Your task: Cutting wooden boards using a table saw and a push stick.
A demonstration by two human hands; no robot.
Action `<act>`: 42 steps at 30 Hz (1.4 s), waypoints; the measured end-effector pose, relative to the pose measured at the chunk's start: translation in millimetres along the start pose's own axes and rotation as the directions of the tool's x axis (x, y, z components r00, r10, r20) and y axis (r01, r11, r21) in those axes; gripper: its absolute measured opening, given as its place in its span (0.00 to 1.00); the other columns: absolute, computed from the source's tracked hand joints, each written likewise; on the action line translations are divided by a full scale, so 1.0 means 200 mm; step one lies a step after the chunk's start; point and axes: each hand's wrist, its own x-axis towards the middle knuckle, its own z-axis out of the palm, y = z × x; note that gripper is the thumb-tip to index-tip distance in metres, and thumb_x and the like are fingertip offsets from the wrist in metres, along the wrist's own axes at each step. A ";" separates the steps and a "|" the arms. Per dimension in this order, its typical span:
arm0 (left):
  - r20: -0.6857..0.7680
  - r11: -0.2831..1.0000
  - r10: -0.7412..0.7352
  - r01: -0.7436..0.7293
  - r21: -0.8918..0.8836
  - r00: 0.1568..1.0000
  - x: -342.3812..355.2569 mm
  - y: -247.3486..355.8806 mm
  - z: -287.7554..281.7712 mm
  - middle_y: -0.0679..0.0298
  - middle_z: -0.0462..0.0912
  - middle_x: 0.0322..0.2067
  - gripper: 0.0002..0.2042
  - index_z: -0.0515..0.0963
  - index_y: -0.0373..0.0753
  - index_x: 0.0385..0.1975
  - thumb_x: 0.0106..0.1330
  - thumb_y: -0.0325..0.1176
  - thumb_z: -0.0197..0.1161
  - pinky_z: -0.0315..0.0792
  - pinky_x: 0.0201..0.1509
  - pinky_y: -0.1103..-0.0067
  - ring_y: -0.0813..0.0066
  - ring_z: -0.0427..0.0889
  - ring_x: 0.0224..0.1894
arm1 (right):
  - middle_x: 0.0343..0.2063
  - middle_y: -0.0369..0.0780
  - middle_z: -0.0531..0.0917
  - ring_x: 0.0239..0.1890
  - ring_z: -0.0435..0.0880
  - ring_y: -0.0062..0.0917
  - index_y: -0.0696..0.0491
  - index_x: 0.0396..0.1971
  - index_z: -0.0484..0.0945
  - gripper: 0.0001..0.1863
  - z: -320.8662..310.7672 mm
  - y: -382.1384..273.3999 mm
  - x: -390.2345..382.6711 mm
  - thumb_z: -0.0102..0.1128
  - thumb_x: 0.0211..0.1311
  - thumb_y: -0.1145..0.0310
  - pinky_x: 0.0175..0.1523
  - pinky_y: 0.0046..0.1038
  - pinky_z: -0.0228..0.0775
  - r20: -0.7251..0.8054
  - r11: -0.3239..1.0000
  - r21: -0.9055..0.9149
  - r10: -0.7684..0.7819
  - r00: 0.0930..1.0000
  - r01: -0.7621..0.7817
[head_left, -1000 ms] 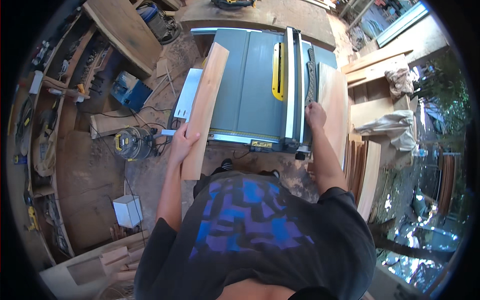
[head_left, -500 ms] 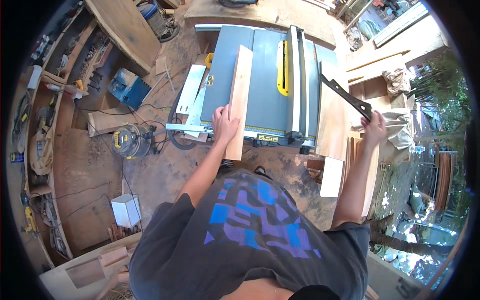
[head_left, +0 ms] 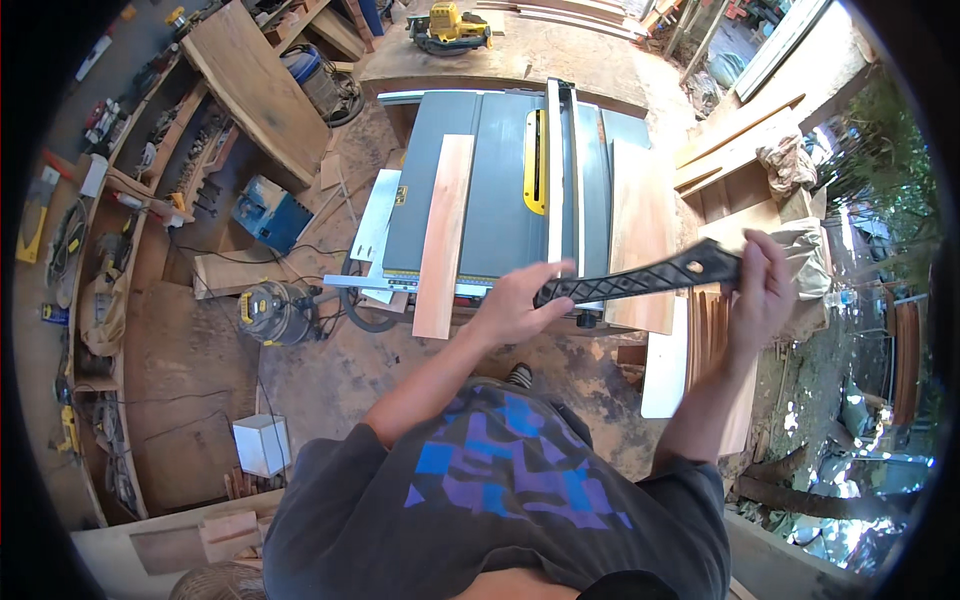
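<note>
A black push stick (head_left: pixel 640 284) lies crosswise in front of me, raised above the front edge of the table saw (head_left: pixel 490 190). The fingers of my left hand (head_left: pixel 518 305) are closed on its left end. At its wider right end, my right hand (head_left: pixel 760 290) grips it, somewhat blurred. A pale wooden board (head_left: pixel 443 235) rests untouched on the left of the saw's grey top, its near end jutting past the front edge. Right of that board are the yellow throat plate (head_left: pixel 535 165) and the long rip fence (head_left: pixel 563 190).
Another wide board (head_left: pixel 640 230) lies along the saw's right side, near stacked wood strips (head_left: pixel 708 335). A yellow power tool (head_left: pixel 448 30) sits on the bench beyond. On the left stand a shop vacuum (head_left: pixel 272 312), a blue machine (head_left: pixel 270 213) and tool shelves; cords cross the floor.
My left hand has let go of the board and taken the push stick's other end. My right hand has brought the stick down to lie crosswise. The view has shifted.
</note>
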 end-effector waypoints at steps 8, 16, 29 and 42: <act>-0.037 0.665 -0.555 0.417 -0.620 0.831 -0.21 -0.24 0.48 0.56 0.82 0.42 0.14 0.75 0.33 0.46 0.79 0.40 0.57 0.72 0.52 0.71 0.65 0.79 0.45 | 0.55 0.45 0.83 0.57 0.83 0.27 0.58 0.75 0.64 0.31 0.64 0.49 -0.72 0.58 0.77 0.68 0.63 0.32 0.75 0.659 0.915 -0.056 0.335 0.673 -0.400; 0.114 0.796 -0.416 0.422 -0.434 0.902 -0.41 -0.57 0.43 0.60 0.77 0.52 0.20 0.75 0.36 0.64 0.85 0.42 0.45 0.63 0.71 0.70 0.66 0.74 0.59 | 0.62 0.51 0.81 0.63 0.82 0.31 0.58 0.79 0.55 0.37 0.76 0.56 -1.05 0.56 0.72 0.73 0.66 0.32 0.72 0.603 0.796 0.077 0.442 0.664 -0.600; -0.047 0.933 -0.318 0.322 0.162 0.947 -0.55 -1.02 -0.37 0.55 0.83 0.54 0.15 0.85 0.40 0.50 0.68 0.39 0.67 0.70 0.68 0.61 0.53 0.78 0.62 | 0.57 0.59 0.83 0.59 0.82 0.56 0.37 0.82 0.54 0.39 0.88 0.18 -1.18 0.48 0.73 0.73 0.62 0.46 0.75 0.266 0.632 -0.714 0.643 0.718 -0.301; -0.016 0.858 -0.511 0.512 0.043 0.859 -1.06 -0.98 -0.67 0.58 0.87 0.50 0.14 0.85 0.39 0.49 0.71 0.40 0.65 0.77 0.60 0.64 0.54 0.84 0.55 | 0.56 0.58 0.83 0.53 0.85 0.55 0.36 0.81 0.56 0.38 1.08 0.41 -0.86 0.47 0.73 0.74 0.59 0.47 0.74 0.242 0.574 -0.787 0.624 0.743 -0.226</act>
